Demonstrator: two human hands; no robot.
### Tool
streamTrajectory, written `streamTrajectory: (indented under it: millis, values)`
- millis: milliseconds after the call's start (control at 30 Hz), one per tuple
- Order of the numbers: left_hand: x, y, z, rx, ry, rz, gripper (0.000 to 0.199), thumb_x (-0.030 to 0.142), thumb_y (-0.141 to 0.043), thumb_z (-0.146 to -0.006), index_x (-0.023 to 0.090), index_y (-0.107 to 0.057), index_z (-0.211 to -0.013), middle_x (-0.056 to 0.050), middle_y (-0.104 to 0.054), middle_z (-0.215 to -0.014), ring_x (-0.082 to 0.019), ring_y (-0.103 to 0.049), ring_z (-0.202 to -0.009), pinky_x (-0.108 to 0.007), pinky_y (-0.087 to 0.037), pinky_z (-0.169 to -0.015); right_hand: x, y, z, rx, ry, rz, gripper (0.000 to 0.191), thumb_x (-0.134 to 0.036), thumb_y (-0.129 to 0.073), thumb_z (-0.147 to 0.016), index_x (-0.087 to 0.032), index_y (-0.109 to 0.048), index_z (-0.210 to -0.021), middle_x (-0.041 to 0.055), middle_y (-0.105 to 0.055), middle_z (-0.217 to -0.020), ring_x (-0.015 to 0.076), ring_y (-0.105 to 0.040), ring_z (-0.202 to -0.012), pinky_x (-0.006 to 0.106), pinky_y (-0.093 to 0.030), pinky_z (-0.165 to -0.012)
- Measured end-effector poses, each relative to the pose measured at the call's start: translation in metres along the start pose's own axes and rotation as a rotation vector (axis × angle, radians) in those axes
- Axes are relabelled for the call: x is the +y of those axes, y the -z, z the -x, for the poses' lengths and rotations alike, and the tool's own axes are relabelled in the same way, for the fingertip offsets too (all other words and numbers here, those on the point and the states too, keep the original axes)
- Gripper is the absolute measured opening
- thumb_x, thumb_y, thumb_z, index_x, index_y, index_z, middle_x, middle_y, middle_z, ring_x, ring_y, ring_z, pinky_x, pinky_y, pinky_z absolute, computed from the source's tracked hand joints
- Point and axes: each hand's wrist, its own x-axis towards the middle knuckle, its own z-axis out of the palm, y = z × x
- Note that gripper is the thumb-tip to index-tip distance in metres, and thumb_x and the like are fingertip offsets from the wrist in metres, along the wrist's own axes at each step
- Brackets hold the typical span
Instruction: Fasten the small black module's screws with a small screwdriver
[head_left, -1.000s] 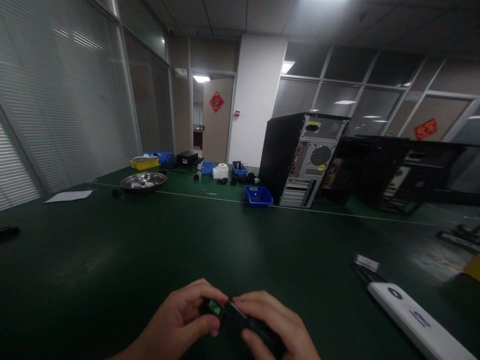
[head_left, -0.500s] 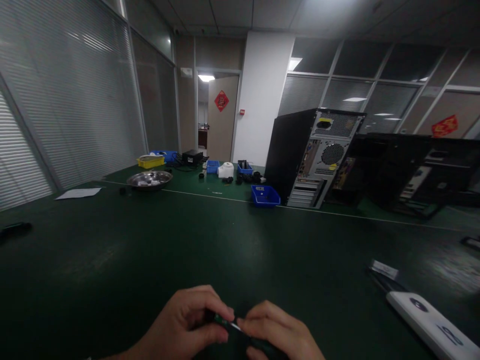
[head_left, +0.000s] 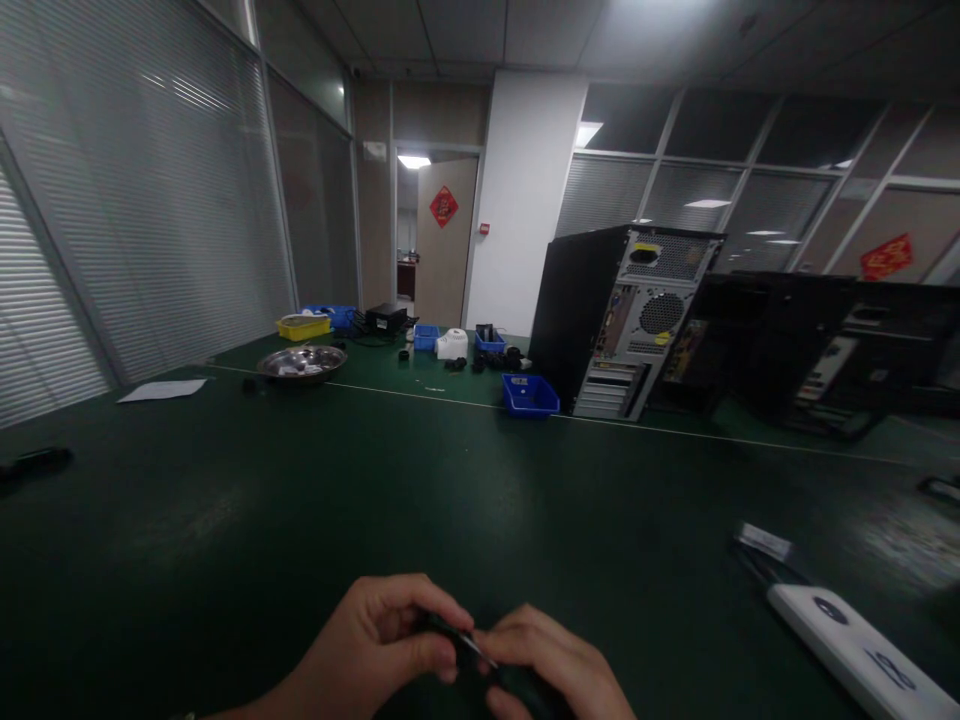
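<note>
"Firstly, what is nearest, and how do the fingers stand?"

"Low centre of the frame. The left hand (head_left: 386,645) has its thumb and fingers clamped on a small dark part (head_left: 444,626). The right hand (head_left: 556,662), just beside it, has its fingers closed on a dark tool (head_left: 491,668); a thin bright metal length of it shows between the hands, angled up towards the part. Whether the tip touches the part, I cannot tell. Most of the tool's grip is hidden in shadow."

"Any items near the hands on the bench (head_left: 360,490)?"

"Lower right, well apart from the hands: a white device (head_left: 862,640) marked 18, a dark strap-like piece running from its upper end to a clear-and-white tab (head_left: 765,541). Left edge, mid-height: a dark object (head_left: 34,463), kind not determined."

"Further back?"

"A blue tray (head_left: 530,398) right of centre, just beside an upright computer tower (head_left: 585,310), rear panel exposed. Left of centre, a round metal dish (head_left: 301,366) with small items inside; left of that, a sheet of paper (head_left: 161,391). Behind the dish, a yellow tray (head_left: 303,329)."

"And farthest?"

"Upper centre: a door (head_left: 448,260) bearing a red diamond sign (head_left: 443,206), beside a white column (head_left: 531,200)."
</note>
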Motion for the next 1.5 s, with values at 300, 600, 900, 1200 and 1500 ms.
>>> streamTrajectory:
  millis: [300,600,900,1200,1500]
  values:
    - [0.018,0.001,0.002,-0.197,-0.12,-0.617,0.013,0.021,-0.067,-0.084,0.022,-0.079,-0.089,-0.007,-0.077,-0.087,-0.023,-0.066,-0.088,-0.034,-0.047,-0.084,-0.017,0.009,-0.006,0.125,-0.091,0.04,0.026,-0.006,-0.056,-0.082,-0.021,-0.066,-0.101,0.0082,-0.071,-0.086,0.0201,-0.07,-0.079,0.028,-0.055,-0.071]
    - [0.025,-0.009,0.006,-0.295,-0.18,-0.93,0.032,0.02,-0.06,-0.09,0.033,-0.068,-0.117,-0.006,-0.066,-0.125,-0.028,-0.052,-0.119,-0.039,-0.037,-0.103,-0.017,0.008,-0.005,0.099,-0.152,-0.002,0.022,-0.009,-0.054,-0.086,-0.019,-0.064,-0.103,0.0086,-0.069,-0.091,0.0198,-0.068,-0.084,0.028,-0.053,-0.075]
    - [0.013,-0.009,0.01,-0.249,-0.296,-1.228,0.036,0.051,-0.067,-0.078,0.02,-0.064,-0.096,-0.007,-0.065,-0.094,-0.025,-0.054,-0.083,-0.036,-0.045,-0.084,-0.015,0.009,-0.004,-0.091,-0.301,0.054,0.035,-0.002,-0.062,-0.07,-0.018,-0.062,-0.101,0.0074,-0.068,-0.1,0.0214,-0.065,-0.091,0.029,-0.05,-0.08]
    - [0.004,-0.007,0.009,-0.226,-0.176,-1.095,0.038,0.008,-0.062,-0.071,0.019,-0.062,-0.107,-0.01,-0.061,-0.108,-0.028,-0.056,-0.098,-0.037,-0.048,-0.086,-0.012,0.002,-0.006,-0.207,-0.342,0.204,0.032,-0.003,-0.067,-0.069,-0.019,-0.061,-0.096,0.0052,-0.071,-0.094,0.0213,-0.066,-0.084,0.026,-0.047,-0.071]
    - [0.008,-0.007,0.012,-0.147,-0.097,-0.882,0.046,0.012,-0.072,-0.07,0.023,-0.064,-0.114,-0.013,-0.052,-0.131,-0.033,-0.056,-0.114,-0.045,-0.043,-0.099,-0.013,0.003,-0.004,0.041,-0.38,-0.055,0.025,-0.006,-0.064,-0.069,-0.018,-0.058,-0.091,0.0033,-0.062,-0.086,0.0201,-0.058,-0.079,0.028,-0.044,-0.07]
